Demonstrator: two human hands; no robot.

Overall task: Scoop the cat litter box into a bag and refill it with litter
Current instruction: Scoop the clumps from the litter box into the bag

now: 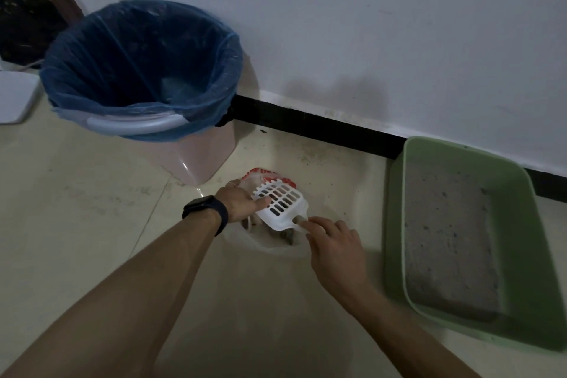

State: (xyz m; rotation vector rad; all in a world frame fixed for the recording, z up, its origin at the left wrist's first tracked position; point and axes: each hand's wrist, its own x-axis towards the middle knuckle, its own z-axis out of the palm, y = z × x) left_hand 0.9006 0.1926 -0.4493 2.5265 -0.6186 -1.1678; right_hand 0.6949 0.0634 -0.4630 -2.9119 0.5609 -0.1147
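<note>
Scoop (280, 201) in right hand (333, 250), bag (248, 239) in left hand (237, 201)

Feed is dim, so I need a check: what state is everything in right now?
scoop, held over the bag, slots look empty
bag, mouth open, clumps inside
litter box, holds level grey litter
bin, lined, open
left hand, holds bag's rim
right hand, pinches scoop handle

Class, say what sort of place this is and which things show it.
Likely an indoor corner of a home kept for a cat: a green litter box, a bag-lined bin and a slotted scoop.
</note>
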